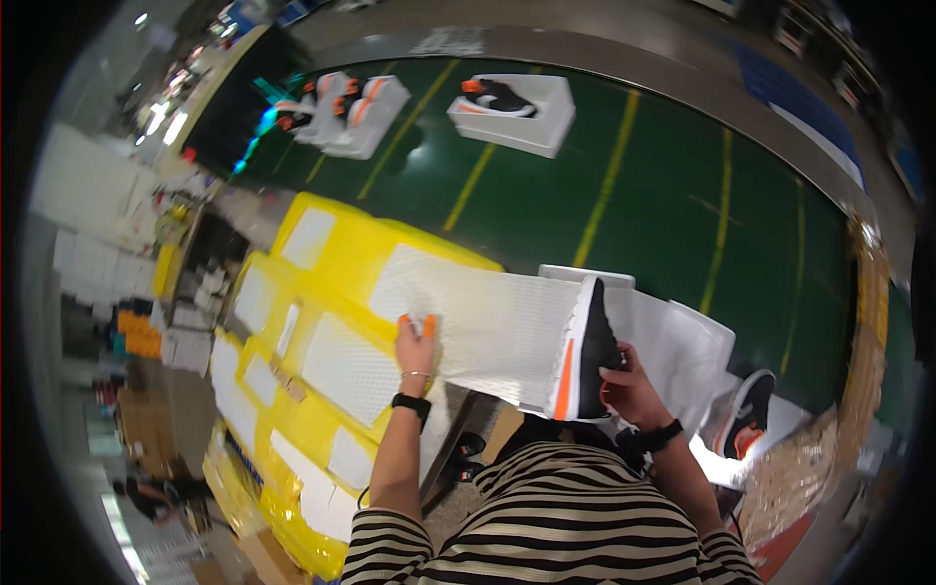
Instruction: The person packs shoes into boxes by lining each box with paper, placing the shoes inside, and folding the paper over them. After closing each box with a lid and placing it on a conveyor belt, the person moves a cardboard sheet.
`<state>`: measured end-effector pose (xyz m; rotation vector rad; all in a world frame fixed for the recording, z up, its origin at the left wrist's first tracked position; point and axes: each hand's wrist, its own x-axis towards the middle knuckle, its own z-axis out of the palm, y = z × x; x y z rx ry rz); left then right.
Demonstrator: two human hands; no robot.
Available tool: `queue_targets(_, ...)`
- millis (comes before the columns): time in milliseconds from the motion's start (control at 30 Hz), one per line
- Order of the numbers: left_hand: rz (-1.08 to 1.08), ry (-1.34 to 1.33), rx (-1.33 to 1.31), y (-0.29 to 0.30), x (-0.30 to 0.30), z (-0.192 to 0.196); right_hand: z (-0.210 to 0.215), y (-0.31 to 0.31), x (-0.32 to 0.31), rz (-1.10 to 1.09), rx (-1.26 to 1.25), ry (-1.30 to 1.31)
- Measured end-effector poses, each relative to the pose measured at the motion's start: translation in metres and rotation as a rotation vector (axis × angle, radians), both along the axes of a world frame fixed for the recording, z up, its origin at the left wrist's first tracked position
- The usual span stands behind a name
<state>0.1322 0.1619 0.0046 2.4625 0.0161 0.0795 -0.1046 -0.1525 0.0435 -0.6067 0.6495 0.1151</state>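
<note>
While your right hand [632, 388] grips the black shoe [595, 356] right of centre, your left hand [415, 349] meets the white sheet [497, 327] mid-frame, fingers parted, hold unclear | done: sheet spread | pending: shoe uncovered | white box [536, 136], upper centre, holds another shoe [505, 97]

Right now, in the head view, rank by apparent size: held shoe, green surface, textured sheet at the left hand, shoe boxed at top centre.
1. Green surface
2. Textured sheet
3. Held shoe
4. Boxed shoe; farther off, so true size is unsure

Free passage over green worktop [673, 185] between far boxes [502, 131] and held shoe [592, 366], obstacle at left: yellow stack [338, 265]
</note>
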Motion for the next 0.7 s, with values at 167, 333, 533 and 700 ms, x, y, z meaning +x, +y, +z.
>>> queue_targets(167,-0.312,0.533,-1.002,-0.022,-0.016,0.032,-0.084,0.028,0.04,0.023,-0.216,0.148)
queue_targets(333,-0.057,0.776,-2.18,-0.022,-0.036,-0.005,-0.089,0.023,0.043,0.023,-0.054,0.138)
queue_targets(533,0.056,0.815,-1.834,-0.08,-0.088,-0.051,-0.089,0.049,0.05,0.051,0.053,0.04)
queue_targets(700,-0.075,0.809,-1.775,-0.039,-0.079,-0.041,-0.07,0.032,0.037,0.39,-0.399,0.03)
